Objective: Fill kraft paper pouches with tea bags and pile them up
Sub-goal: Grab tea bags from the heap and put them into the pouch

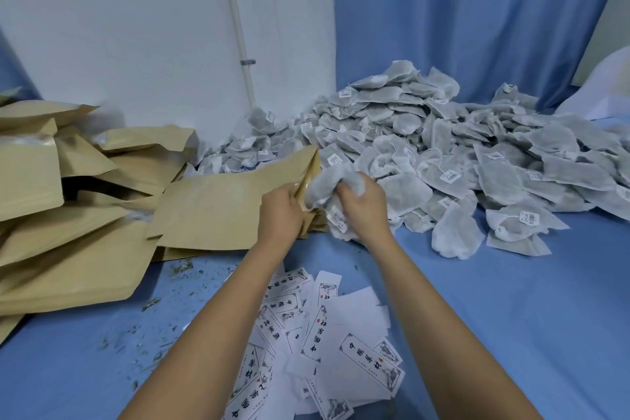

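nearest us, printed paper slips [324,344] lie scattered on the blue sheet [511,317], with loose tea crumbs [150,334] to their left. just beyond, the left hand [281,211] grips the mouth of a kraft pouch [225,204] that stretches off to the left, and the right hand [364,206] is curled round a bunch of tea bags [327,186] right at that opening. a pile of pouches [68,215] sits at left, a big heap of tea bags [460,153] far right, the blue curtain [477,27] behind.
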